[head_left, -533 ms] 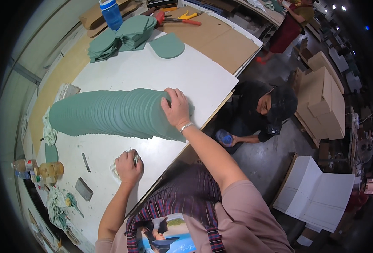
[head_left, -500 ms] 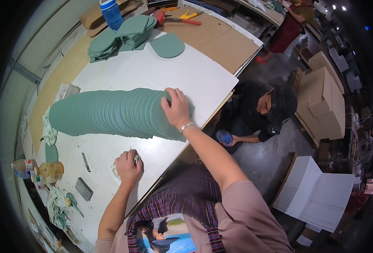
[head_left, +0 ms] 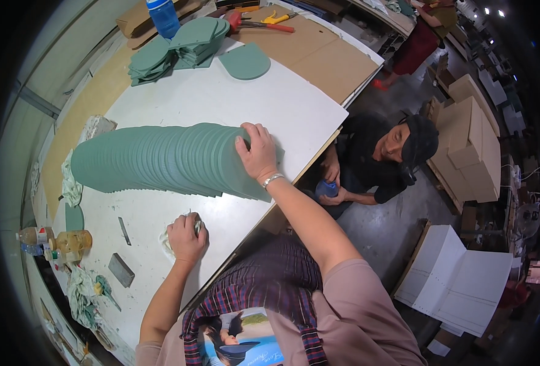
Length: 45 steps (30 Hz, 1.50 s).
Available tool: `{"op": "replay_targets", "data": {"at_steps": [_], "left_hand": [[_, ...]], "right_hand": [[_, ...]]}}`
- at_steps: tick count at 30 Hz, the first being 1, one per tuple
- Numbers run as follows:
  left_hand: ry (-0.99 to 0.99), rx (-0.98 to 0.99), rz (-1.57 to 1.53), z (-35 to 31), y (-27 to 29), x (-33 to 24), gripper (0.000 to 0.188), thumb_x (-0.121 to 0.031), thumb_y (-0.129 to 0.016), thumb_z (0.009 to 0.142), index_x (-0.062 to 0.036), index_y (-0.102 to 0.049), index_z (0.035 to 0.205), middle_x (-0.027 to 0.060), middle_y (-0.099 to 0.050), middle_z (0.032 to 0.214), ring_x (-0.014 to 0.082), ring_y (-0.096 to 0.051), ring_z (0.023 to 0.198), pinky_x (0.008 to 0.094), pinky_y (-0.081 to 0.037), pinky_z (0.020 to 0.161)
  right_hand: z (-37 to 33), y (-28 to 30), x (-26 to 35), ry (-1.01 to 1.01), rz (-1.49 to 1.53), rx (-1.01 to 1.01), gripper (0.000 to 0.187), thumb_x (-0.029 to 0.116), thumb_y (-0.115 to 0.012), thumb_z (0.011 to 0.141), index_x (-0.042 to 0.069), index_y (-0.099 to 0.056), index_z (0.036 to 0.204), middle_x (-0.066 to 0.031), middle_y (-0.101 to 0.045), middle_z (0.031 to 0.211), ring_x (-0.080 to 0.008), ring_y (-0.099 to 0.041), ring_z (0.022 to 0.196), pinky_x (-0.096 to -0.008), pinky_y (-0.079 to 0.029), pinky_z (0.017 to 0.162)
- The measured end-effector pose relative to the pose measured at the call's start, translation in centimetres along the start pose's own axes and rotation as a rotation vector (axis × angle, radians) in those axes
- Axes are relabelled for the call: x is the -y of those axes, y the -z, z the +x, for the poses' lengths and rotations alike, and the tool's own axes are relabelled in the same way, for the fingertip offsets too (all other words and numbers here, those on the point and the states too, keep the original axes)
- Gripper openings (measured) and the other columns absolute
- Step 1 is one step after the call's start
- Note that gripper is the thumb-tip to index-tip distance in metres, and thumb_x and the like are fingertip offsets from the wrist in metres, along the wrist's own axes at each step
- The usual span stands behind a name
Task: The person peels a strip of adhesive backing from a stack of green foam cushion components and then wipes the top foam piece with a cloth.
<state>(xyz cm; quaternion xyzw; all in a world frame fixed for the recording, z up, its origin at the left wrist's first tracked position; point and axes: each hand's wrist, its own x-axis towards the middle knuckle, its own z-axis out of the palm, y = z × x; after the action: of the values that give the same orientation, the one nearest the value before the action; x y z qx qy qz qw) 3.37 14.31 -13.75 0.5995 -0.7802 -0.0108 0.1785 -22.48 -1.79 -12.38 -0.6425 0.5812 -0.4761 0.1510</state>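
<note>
A long row of thin green round-ended sheets [head_left: 154, 160] lies fanned out across the white table, each overlapping its neighbour. My right hand [head_left: 259, 154] rests on the row's right end, thumb and fingers apart on the last sheets. Nearer to me, my left hand [head_left: 186, 239] is closed over a crumpled white cloth [head_left: 167, 241] on the tabletop. Its fingers bend round the cloth and partly hide it. To its left lie a thin dark blade-like strip [head_left: 125, 231] and a grey rectangular block [head_left: 121, 270].
More green sheets [head_left: 200, 36] are piled at the back, near a blue bottle [head_left: 162, 18] and red-handled pliers [head_left: 276, 27]. Bottles [head_left: 73, 244] and rags [head_left: 82, 296] stand left. A co-worker [head_left: 379, 152] crouches beyond the table's right edge, near cardboard boxes [head_left: 468, 140].
The co-worker's head has lifted and turned toward the table, and both their hands are now at the blue container. My hands have stayed nearly in place; the view shifted slightly.
</note>
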Motion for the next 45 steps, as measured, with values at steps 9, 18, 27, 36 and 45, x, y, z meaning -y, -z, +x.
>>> {"op": "replay_targets", "data": {"at_steps": [9, 18, 27, 36, 45], "left_hand": [[0.004, 0.01, 0.001, -0.1, 0.2, 0.0, 0.033, -0.022, -0.069, 0.075, -0.011, -0.065, 0.106, 0.0071, -0.061, 0.091, 0.0276, -0.059, 0.085, 0.0433, -0.04, 0.078], [0.01, 0.005, -0.006, -0.1, 0.1, 0.2, 0.032, -0.022, -0.069, 0.075, -0.0117, -0.065, 0.105, 0.0064, -0.062, 0.09, 0.0275, -0.06, 0.086, 0.0436, -0.041, 0.077], [0.041, -0.005, -0.038, 0.0, 1.0, 0.3, 0.029, -0.021, -0.069, 0.075, -0.0127, -0.065, 0.102, 0.0072, -0.062, 0.089, 0.0284, -0.06, 0.086, 0.0446, -0.041, 0.076], [0.032, 0.014, -0.077, 0.1, 1.3, -0.1, 0.028, -0.021, -0.069, 0.074, -0.0108, -0.065, 0.1, 0.0076, -0.063, 0.089, 0.0265, -0.062, 0.087, 0.044, -0.042, 0.077], [0.522, -0.193, -0.509, 5.9, 4.2, -1.3, 0.02, -0.017, -0.074, 0.083, 0.0004, -0.071, 0.092, 0.0144, -0.072, 0.085, 0.023, -0.07, 0.08, 0.0346, -0.054, 0.077]], "right_hand": [[-0.1, 0.0, 0.1, -0.006, 0.01, -0.004, 0.034, 0.032, -0.061, 0.09, 0.008, -0.062, 0.115, -0.0124, -0.062, 0.106, -0.0327, -0.058, 0.102, -0.0446, -0.045, 0.092], [-0.1, -0.2, 0.0, -0.019, 0.016, -0.004, 0.032, 0.03, -0.062, 0.089, 0.009, -0.062, 0.113, -0.012, -0.062, 0.106, -0.0328, -0.058, 0.102, -0.0448, -0.045, 0.092], [0.9, -0.6, 1.7, -0.02, -0.002, 0.013, 0.029, 0.026, -0.063, 0.088, 0.007, -0.062, 0.111, -0.0129, -0.063, 0.106, -0.0343, -0.059, 0.102, -0.0467, -0.046, 0.09], [-0.1, 0.3, 0.0, -0.016, 0.011, 0.034, 0.032, 0.024, -0.061, 0.089, 0.004, -0.062, 0.114, -0.0147, -0.063, 0.108, -0.0365, -0.059, 0.103, -0.0473, -0.046, 0.092], [1.1, 1.6, -0.8, 0.016, 0.081, 0.215, 0.035, 0.024, -0.064, 0.09, 0.003, -0.062, 0.118, -0.0136, -0.063, 0.11, -0.0344, -0.058, 0.106, -0.0453, -0.047, 0.092]]}}
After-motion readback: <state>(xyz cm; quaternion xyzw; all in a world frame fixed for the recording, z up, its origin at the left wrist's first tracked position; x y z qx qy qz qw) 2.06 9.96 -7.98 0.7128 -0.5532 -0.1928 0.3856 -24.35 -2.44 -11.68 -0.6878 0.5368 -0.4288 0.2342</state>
